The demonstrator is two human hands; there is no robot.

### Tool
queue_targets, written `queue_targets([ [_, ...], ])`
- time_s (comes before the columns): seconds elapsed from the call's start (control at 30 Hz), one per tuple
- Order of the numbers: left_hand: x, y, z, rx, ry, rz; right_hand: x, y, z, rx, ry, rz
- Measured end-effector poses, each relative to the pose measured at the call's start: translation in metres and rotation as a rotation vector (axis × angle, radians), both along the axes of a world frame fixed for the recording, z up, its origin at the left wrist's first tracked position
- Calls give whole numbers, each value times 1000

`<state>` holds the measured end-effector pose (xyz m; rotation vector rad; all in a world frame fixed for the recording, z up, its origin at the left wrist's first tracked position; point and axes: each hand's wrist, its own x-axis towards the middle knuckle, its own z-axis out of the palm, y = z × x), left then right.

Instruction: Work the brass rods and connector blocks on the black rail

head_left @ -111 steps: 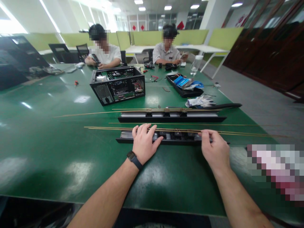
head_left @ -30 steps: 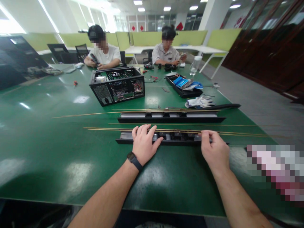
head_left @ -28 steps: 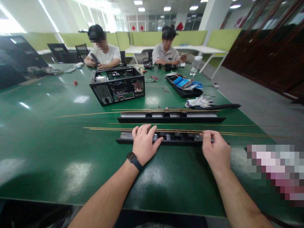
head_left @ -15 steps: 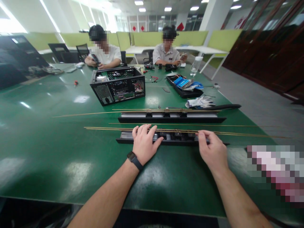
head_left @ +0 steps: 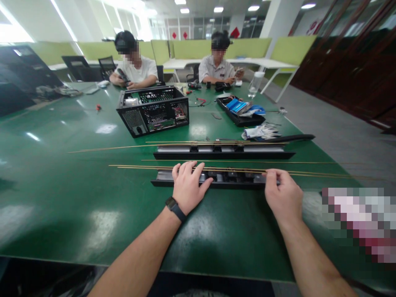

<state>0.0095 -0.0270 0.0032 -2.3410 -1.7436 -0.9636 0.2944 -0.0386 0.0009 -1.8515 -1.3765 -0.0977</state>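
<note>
- Here on the near side of the green table (head_left: 77, 198), the left hand (head_left: 189, 183) lies palm down, fingers loosely spread, over the near rail (head_left: 229, 186) and its golden rods (head_left: 145, 167); how hard it presses, there's no telling.
- On the right, the right hand (head_left: 284, 189) has thumb and finger closed in a pinch on the rods; whether on 1 or 2 is too fine to tell.
- Good handling probably calls for a light pinch, kept in line with the rods, as anything this slim should bow easily if forced sideways.
- The left hand would likely serve best flat and steady, so the rail doesn't skid.
- Look at those rods: brassy, hair-thin, nearly parallel, running left to right past both rail ends.
- The rail: long, black, silvery inside, dark blocks along it; the far rail (head_left: 222, 156) lies beyond.
</note>
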Motion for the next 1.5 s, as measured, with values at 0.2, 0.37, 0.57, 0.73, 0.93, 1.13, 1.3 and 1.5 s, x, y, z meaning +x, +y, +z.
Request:
queue_targets([
  [0.2, 0, 0, 0, -3, -1, -1, 1, 0, 1, -26, 1, -42],
  [0.37, 0, -1, 0, 0, -3, 1, 3, 1, 4, -41, -16, -93],
  [0.57, 0, 0, 0, -2, -5, -5, 6, 3, 1, -28, -40, -107],
  [0.73, 0, 0, -1, 6, -6, 1, 5, 3, -1, 3, -29, -66],
  [0.93, 0, 0, -1, 10, -6, 0, -5, -1, 0, 35, -25, 81],
  [1.13, 0, 0, -1, 14, -6, 3, -13, -4, 0, 101, -67, 270],
  [1.3, 1, 0, -1, 18, -3, 4, -13, -4, 0, 86, -65, 268],
  [1.5, 0, 0, -1, 14, -1, 0, -10, -3, 3, 31, -9, 164],
])
